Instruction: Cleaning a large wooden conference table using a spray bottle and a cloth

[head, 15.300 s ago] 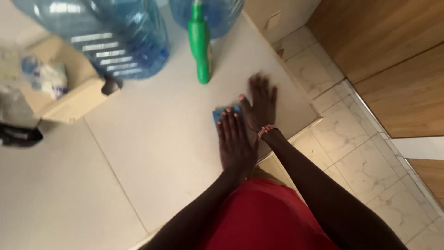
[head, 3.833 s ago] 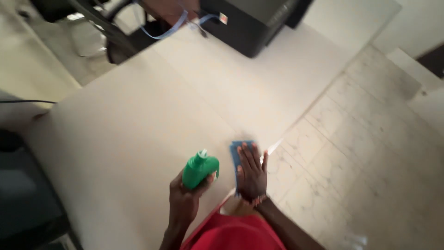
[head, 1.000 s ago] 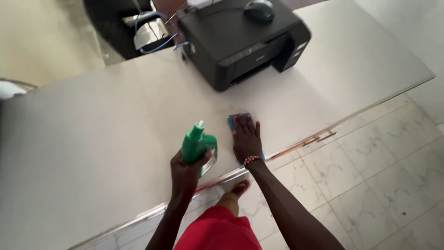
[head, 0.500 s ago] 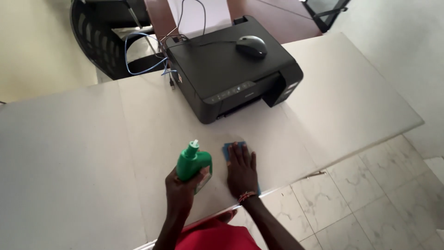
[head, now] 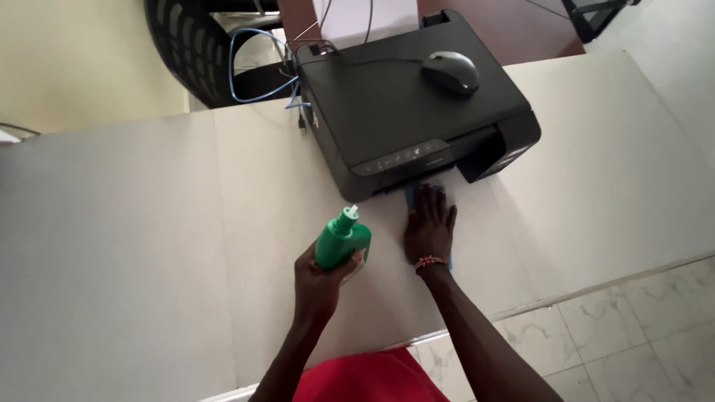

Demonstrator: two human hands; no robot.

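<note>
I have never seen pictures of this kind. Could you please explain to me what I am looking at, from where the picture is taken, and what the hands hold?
The picture comes from a camera worn on a person's head, looking down, so the two arms reaching in from the bottom are that person's own. No machine does the work, only bare hands. The left hand holds a green bottle above a pale table. The right hand, with a bead bracelet at the wrist, lies flat on a blue cloth pressed on the table, just in front of a black printer. A grey computer mouse rests on top of the printer. Blue cables hang behind it, near a dark chair. The floor is pale tile.
</note>
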